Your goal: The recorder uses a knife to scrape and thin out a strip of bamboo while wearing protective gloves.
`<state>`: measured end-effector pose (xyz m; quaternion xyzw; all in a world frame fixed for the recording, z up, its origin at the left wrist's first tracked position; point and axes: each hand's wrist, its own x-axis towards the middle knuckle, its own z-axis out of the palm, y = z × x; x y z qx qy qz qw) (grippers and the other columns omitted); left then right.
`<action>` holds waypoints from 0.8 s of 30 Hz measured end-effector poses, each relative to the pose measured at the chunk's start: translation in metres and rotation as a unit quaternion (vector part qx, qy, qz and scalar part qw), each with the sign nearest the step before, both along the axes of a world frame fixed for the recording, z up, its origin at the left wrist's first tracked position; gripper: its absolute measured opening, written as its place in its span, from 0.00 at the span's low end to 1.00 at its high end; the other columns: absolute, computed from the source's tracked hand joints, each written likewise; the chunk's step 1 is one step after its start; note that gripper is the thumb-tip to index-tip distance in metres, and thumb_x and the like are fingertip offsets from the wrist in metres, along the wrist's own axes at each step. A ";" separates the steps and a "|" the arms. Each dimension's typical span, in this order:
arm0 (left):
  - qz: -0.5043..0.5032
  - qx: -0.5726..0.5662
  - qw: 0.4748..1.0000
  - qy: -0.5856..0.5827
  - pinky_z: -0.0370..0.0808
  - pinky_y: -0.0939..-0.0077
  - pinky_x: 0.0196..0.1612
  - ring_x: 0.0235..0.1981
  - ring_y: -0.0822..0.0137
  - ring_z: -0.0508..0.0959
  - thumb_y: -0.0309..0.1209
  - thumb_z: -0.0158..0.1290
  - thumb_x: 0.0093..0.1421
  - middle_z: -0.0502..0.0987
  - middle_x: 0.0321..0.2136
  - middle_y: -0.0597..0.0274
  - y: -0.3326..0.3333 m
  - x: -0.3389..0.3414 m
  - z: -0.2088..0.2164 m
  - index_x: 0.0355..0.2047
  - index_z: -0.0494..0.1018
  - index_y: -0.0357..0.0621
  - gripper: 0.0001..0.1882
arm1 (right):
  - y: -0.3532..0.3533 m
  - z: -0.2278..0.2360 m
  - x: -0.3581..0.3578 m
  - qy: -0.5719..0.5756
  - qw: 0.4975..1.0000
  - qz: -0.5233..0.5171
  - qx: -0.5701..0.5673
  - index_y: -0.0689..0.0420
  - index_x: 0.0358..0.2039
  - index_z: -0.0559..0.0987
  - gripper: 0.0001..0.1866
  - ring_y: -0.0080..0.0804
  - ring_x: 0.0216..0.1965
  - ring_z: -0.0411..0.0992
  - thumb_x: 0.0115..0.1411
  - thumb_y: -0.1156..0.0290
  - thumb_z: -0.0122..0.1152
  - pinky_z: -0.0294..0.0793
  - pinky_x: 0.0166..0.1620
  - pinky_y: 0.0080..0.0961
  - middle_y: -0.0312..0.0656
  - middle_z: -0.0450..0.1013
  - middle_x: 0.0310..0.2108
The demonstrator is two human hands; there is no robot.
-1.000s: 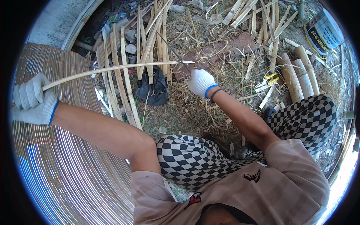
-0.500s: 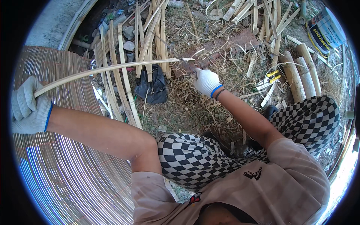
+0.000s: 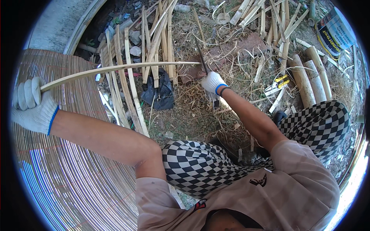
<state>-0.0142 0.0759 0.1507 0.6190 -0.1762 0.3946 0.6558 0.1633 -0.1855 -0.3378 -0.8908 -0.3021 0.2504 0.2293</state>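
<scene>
The white-gloved left hand [image 3: 32, 106], at nine o'clock, stays clenched around the long pale bamboo strip [image 3: 115, 69]. The white-gloved right hand [image 3: 213, 82] has dropped from the strip's tip and now grips a dark-bladed knife [image 3: 201, 56] toward twelve o'clock, so trimming seems next.

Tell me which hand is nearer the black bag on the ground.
Right. The right hand, gripping a knife, is just right of the black bag. The left hand is far off left, holding the bamboo strip.
</scene>
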 end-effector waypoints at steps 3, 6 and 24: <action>0.024 0.022 0.999 0.002 0.51 0.80 0.08 0.04 0.77 0.53 0.53 0.35 0.72 0.56 0.06 0.71 0.021 -0.057 0.033 0.12 0.58 0.54 0.31 | 0.039 0.076 -0.039 0.021 0.996 -0.017 0.088 0.68 0.35 0.79 0.19 0.57 0.38 0.79 0.56 0.62 0.54 0.80 0.41 0.43 0.63 0.78 0.33; 0.112 0.020 0.990 -0.086 0.59 0.70 0.22 0.14 0.70 0.54 0.32 0.46 0.60 0.53 0.18 0.62 0.045 -0.054 0.036 0.23 0.58 0.44 0.11 | 0.033 0.081 -0.061 -0.015 0.987 -0.041 0.157 0.68 0.37 0.76 0.18 0.57 0.36 0.79 0.57 0.63 0.55 0.80 0.40 0.44 0.62 0.78 0.30; 0.202 -0.220 0.923 -0.241 0.54 0.74 0.23 0.18 0.73 0.53 0.33 0.43 0.71 0.54 0.18 0.68 -0.020 -0.051 0.002 0.26 0.59 0.44 0.14 | -0.068 0.246 0.056 -0.417 0.892 0.037 0.171 0.59 0.59 0.64 0.41 0.57 0.48 0.73 0.48 0.58 0.74 0.74 0.49 0.45 0.57 0.70 0.50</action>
